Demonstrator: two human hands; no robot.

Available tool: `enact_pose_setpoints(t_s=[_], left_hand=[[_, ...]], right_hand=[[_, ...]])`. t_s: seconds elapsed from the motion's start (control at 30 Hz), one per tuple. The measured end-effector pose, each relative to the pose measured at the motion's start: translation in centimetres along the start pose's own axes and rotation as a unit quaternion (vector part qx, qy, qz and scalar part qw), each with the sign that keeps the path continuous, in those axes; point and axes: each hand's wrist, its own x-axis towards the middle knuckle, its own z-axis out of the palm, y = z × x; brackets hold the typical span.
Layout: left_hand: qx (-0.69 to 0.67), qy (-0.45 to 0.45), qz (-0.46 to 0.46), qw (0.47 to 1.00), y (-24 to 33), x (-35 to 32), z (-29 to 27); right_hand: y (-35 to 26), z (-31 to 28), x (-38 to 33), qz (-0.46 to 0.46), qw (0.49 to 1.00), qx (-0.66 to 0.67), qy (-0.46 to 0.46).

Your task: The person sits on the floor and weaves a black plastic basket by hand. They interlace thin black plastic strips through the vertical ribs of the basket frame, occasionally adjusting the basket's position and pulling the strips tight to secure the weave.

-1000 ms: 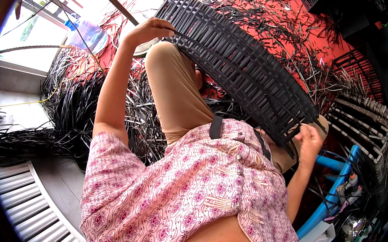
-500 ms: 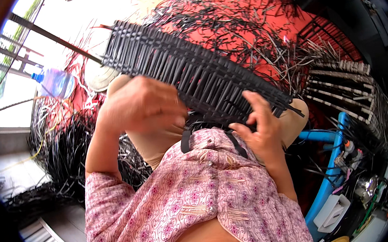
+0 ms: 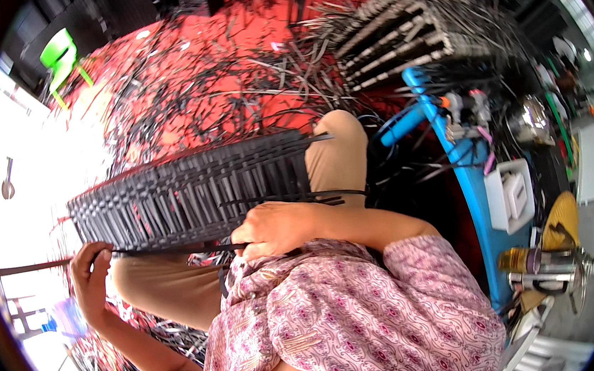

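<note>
A black panel of woven flat strips [image 3: 190,192] lies across my lap, nearly level, its right end by my right knee. Along its near edge runs a long dark flat strip [image 3: 185,251], which extends past the panel's left end. My left hand [image 3: 92,284] is closed on this strip near the panel's near left corner, thumb and fingers pinching it. Closed on the strip's right part, my right hand [image 3: 273,229] is at the panel's near edge in front of my belly. A few loose strip ends stick out at the panel's right end.
Black strip scraps [image 3: 207,72] litter the red floor. A light-wrapped woven frame [image 3: 397,36] stands far right. On my right are a blue plastic frame [image 3: 463,169], a white tray [image 3: 509,201] and a glass jug [image 3: 547,261]. A green chair [image 3: 61,54] stands far left.
The view has swung to the right. The slanting panel now lies almost level. Both hands, formerly at the panel with fingers loose or blurred, are now closed on the long strip along its near edge.
</note>
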Motion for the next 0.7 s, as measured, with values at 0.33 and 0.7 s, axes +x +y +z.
enact_pose_setpoints(t_s=[0.33,0.7], left_hand=[[-0.062,0.274,-0.038,0.959,-10.6,0.4,-1.1],[-0.195,0.258,-0.136,0.936,-10.8,-4.1,7.9]], right_hand=[[-3.9,-3.8,3.7,-0.016,0.96,0.239,-0.148],[-0.3,-23.6,4.9,-0.247,0.792,0.157,0.536]])
